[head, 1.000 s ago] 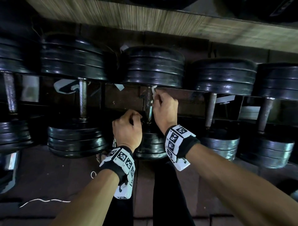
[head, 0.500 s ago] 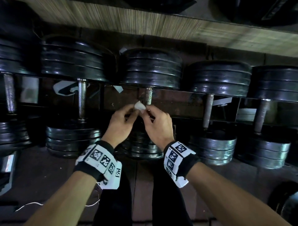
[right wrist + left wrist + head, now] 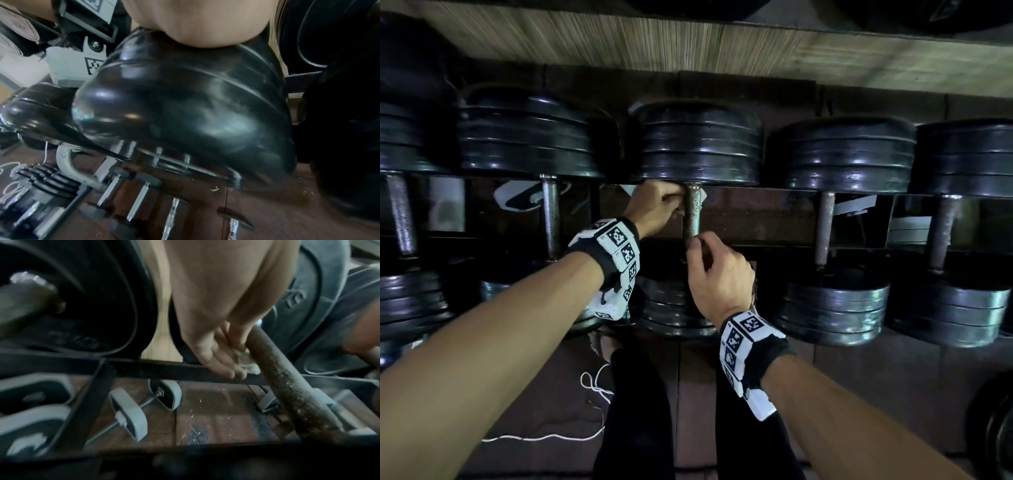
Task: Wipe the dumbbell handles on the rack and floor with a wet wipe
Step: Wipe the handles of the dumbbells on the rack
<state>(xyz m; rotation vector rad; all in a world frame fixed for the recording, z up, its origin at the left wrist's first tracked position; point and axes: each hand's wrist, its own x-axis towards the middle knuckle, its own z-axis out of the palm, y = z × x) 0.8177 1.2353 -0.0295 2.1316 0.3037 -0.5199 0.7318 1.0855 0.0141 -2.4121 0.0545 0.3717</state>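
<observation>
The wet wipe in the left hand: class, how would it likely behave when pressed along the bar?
The wet wipe looks crumpled between the left hand and the dumbbell handle, so it is probably floppy and shapes to the bar. The handle looks rough and pitted, so the wipe may snag or shed. It seems small and probably very light.

The rusty, pitted dumbbell handle [image 3: 692,212] runs between black plates on the rack [image 3: 763,219]. A crumpled white wet wipe [image 3: 247,364] is pressed against its far end.
</observation>
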